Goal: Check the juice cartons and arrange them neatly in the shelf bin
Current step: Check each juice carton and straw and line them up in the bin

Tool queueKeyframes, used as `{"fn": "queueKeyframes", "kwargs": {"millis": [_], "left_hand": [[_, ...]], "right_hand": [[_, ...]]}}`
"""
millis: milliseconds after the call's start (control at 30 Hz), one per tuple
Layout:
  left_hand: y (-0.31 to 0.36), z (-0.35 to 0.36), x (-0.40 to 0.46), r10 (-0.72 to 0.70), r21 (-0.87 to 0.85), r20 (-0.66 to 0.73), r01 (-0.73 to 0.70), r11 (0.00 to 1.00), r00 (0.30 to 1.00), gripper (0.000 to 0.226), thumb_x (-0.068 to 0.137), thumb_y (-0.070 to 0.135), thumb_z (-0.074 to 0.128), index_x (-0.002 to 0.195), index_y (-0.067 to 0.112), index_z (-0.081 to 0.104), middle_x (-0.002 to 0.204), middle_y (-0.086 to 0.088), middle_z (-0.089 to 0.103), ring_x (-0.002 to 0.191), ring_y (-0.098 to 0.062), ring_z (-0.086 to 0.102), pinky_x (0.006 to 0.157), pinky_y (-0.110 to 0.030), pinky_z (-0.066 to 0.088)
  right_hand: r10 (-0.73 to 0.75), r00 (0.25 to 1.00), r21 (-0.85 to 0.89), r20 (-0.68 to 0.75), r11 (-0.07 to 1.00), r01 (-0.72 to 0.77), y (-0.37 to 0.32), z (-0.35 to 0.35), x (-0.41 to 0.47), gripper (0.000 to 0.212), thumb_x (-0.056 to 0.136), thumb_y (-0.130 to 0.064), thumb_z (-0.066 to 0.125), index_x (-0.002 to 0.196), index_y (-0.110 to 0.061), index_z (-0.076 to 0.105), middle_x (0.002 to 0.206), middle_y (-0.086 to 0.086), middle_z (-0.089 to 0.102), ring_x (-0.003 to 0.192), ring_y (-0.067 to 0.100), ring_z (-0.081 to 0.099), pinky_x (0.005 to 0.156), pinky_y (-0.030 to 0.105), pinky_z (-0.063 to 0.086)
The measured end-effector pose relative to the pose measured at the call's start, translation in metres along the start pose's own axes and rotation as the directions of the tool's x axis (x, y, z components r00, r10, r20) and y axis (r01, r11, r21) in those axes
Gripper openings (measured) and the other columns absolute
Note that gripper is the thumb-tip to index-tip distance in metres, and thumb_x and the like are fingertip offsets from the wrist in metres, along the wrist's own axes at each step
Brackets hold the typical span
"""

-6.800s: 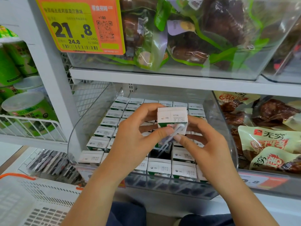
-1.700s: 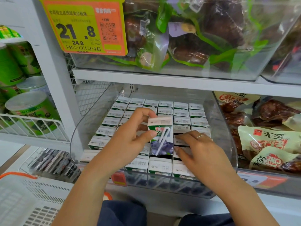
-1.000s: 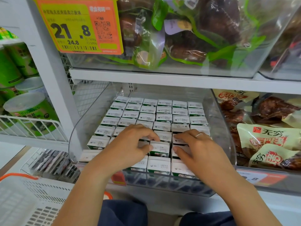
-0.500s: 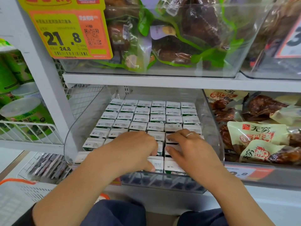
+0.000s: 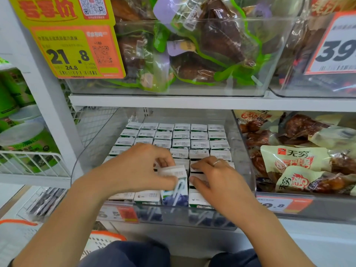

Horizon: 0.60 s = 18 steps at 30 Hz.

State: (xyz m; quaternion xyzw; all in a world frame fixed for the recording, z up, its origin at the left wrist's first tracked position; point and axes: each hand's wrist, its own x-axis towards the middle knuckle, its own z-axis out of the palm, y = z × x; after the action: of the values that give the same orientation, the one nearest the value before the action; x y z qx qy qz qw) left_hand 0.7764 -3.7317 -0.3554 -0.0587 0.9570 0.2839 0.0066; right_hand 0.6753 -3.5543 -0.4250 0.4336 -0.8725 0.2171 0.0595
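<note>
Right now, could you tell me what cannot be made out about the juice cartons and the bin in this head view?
- Print on the carton tops: too small to read.
- Raised carton in the left hand: top label motion-blurred, thumb covers part.
- Cartons under the right hand: hidden by it.
- Bin front: price tags blurred behind clear plastic.

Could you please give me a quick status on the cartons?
Left hand grips raised white-topped blue juice carton. Right hand rests on neighbouring cartons. Clear plastic bin nearly full.
</note>
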Motion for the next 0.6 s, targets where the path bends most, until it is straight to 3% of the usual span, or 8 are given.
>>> {"fn": "queueKeyframes", "kwargs": {"millis": [133,200,233,300,400,467,533,600], "left_hand": [[-0.002,-0.002,-0.004,0.017,-0.374,-0.242,-0.109,0.921,0.97,0.025,0.063,0.045,0.068,0.087,0.035,0.068,0.086,0.012,0.072,0.078,0.002,0.066,0.066,-0.015,0.051],[-0.001,0.002,-0.003,-0.018,-0.525,-0.367,-0.191,0.829,0.93,0.017,0.068,0.039,0.069,0.084,0.034,0.072,0.078,0.007,0.072,0.069,-0.001,0.064,0.058,-0.014,0.049],[0.001,0.006,-0.001,-0.069,-0.605,-0.41,-0.215,0.767,0.91,0.012,0.07,0.035,0.068,0.081,0.034,0.073,0.073,0.007,0.072,0.065,-0.001,0.064,0.055,-0.014,0.05],[0.005,0.016,0.003,-0.198,-0.74,-0.426,-0.213,0.638,0.883,0.012,0.073,0.033,0.064,0.074,0.035,0.076,0.067,0.008,0.071,0.061,-0.002,0.065,0.053,-0.016,0.051],[0.011,0.032,0.007,-0.288,-0.856,-0.361,-0.192,0.479,0.887,0.004,0.074,0.032,0.074,0.071,0.029,0.077,0.067,0.007,0.071,0.061,-0.007,0.067,0.054,-0.02,0.053],[0.011,0.037,0.006,-0.294,-0.889,-0.322,-0.18,0.422,0.9,0.013,0.07,0.038,0.074,0.075,0.027,0.078,0.072,0.005,0.073,0.065,-0.009,0.07,0.057,-0.02,0.054],[0.008,0.037,0.005,-0.313,-0.903,-0.298,-0.16,0.4,0.902,0.02,0.07,0.043,0.072,0.079,0.025,0.078,0.077,0.002,0.075,0.069,-0.012,0.071,0.058,-0.02,0.054],[0.005,0.036,0.004,-0.329,-0.907,-0.289,-0.148,0.394,0.899,0.024,0.073,0.045,0.074,0.081,0.023,0.078,0.079,-0.001,0.075,0.071,-0.014,0.072,0.06,-0.021,0.054]], "right_hand": [[0.007,1.0,0.04,0.014,0.999,-0.007,-0.004,-0.007,0.0,0.048,0.095,-0.053,0.023,0.107,-0.028,0.062,0.103,-0.008,0.06,0.099,0.015,0.056,0.076,0.024,0.04],[0.075,0.997,0.277,0.009,0.958,-0.075,-0.009,-0.013,-0.001,0.053,0.091,-0.058,0.014,0.091,-0.034,0.061,0.088,-0.013,0.062,0.092,0.011,0.059,0.069,0.021,0.039],[0.153,0.988,0.473,0.004,0.87,-0.137,-0.012,-0.016,0.0,0.056,0.09,-0.061,0.015,0.091,-0.034,0.064,0.085,-0.015,0.066,0.089,0.004,0.062,0.069,0.014,0.041],[0.278,0.96,0.79,0.033,0.581,-0.196,-0.016,-0.023,0.001,0.059,0.087,-0.062,0.021,0.091,-0.03,0.071,0.084,-0.016,0.073,0.084,-0.004,0.065,0.068,0.002,0.043],[0.281,0.952,0.902,0.12,0.369,-0.223,-0.017,-0.032,0.0,0.049,0.08,-0.056,0.037,0.078,-0.027,0.076,0.083,-0.009,0.075,0.082,0.002,0.069,0.067,0.007,0.048],[0.239,0.953,0.889,0.188,0.371,-0.268,-0.018,-0.032,-0.003,0.044,0.076,-0.055,0.046,0.075,-0.025,0.078,0.083,-0.007,0.075,0.083,0.001,0.069,0.069,0.009,0.05],[0.207,0.957,0.866,0.205,0.418,-0.276,-0.018,-0.031,-0.004,0.048,0.071,-0.054,0.054,0.082,-0.012,0.075,0.083,0.0,0.074,0.084,0.007,0.067,0.075,0.017,0.053],[0.186,0.96,0.855,0.211,0.44,-0.273,-0.02,-0.029,-0.003,0.045,0.068,-0.048,0.061,0.093,-0.012,0.073,0.088,0.002,0.074,0.088,0.016,0.068,0.081,0.025,0.055]]}}
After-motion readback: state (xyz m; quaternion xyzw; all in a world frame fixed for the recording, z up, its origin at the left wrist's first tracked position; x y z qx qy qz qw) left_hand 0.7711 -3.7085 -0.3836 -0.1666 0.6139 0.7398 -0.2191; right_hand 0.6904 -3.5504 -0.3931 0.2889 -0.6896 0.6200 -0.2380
